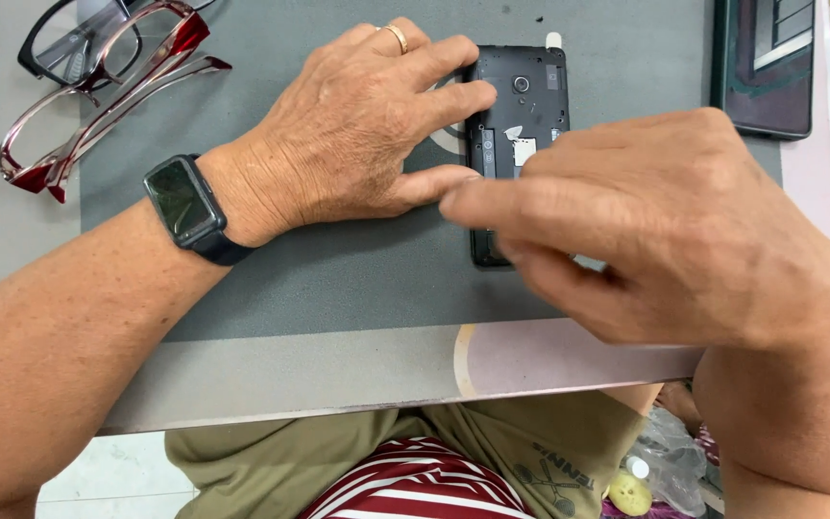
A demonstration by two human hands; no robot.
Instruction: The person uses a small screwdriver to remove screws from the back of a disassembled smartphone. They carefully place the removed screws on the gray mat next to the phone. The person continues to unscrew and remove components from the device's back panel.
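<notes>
Your left hand [367, 125] lies flat, fingers spread, pinning the opened black phone [519, 115] (back cover off) on the grey mat [338, 279]. Your right hand [665, 231] covers its lower half, fingers together; grip can't be told. Red glasses [98, 96] lie far left.

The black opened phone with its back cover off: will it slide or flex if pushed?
The black opened phone lies flat on the grey mat, so probably stiff and unlikely to tip. The left hand pins it. Exposed parts look fragile.

Grey mat [357, 279] on table [338, 370]: opened phone [519, 106], two glasses [98, 77], dark device [766, 62].
</notes>
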